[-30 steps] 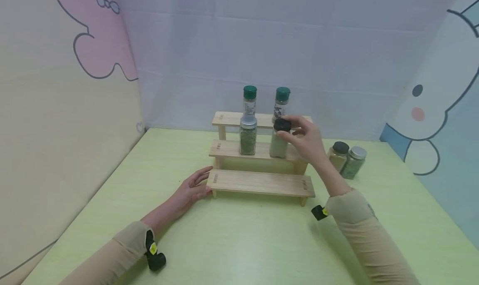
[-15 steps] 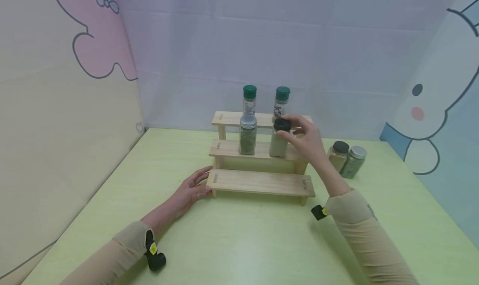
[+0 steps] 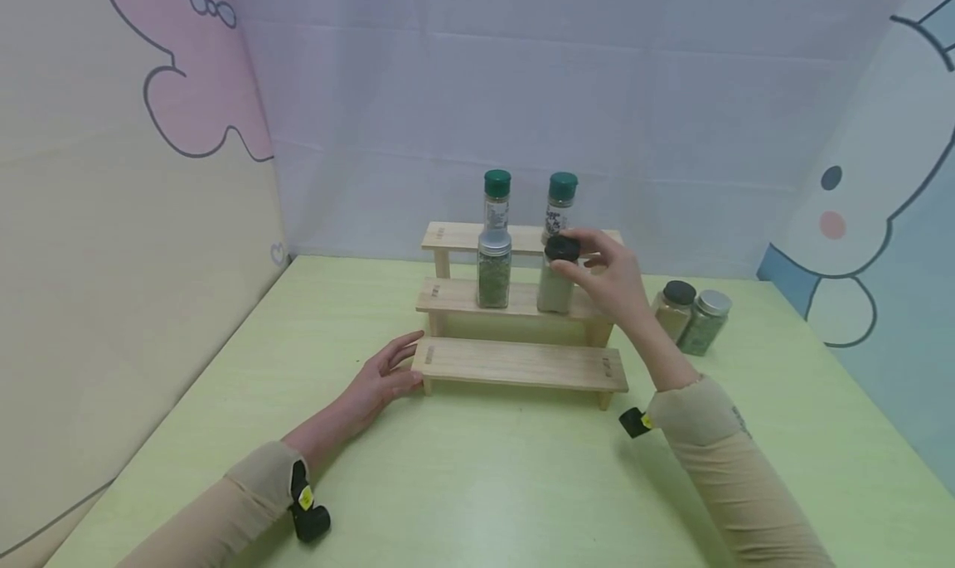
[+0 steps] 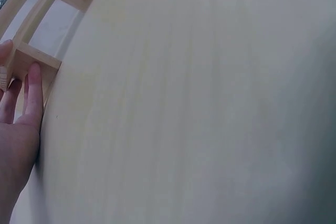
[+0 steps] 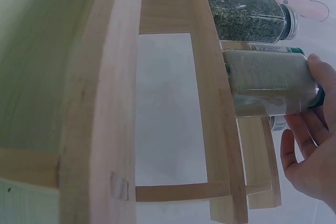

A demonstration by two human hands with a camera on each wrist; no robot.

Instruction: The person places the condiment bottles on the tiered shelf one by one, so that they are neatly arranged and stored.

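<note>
A three-tier wooden rack (image 3: 515, 365) stands on the table. My right hand (image 3: 613, 279) pinches the black lid of a spice jar (image 3: 555, 293) holding pale powder, upright on the middle tier. In the right wrist view the base of this spice jar (image 5: 268, 77) meets the shelf board. Beside it stands a silver-lidded jar of green herbs (image 3: 494, 279). My left hand (image 3: 373, 392) holds the left end of the lowest tier, thumb at the front edge. In the left wrist view, fingers (image 4: 34, 90) touch the rack's end piece (image 4: 39, 59).
Two green-capped bottles, one at the left (image 3: 497, 201) and one at the right (image 3: 559, 205), stand on the top tier. On the table right of the rack are a black-lidded jar (image 3: 675, 307) and a silver-lidded jar (image 3: 705, 323), close together. Fabric walls surround the table (image 3: 477, 477).
My left thumb has shifted slightly against the rack's front edge. The right hand and the powder jar stay in place on the middle tier.
</note>
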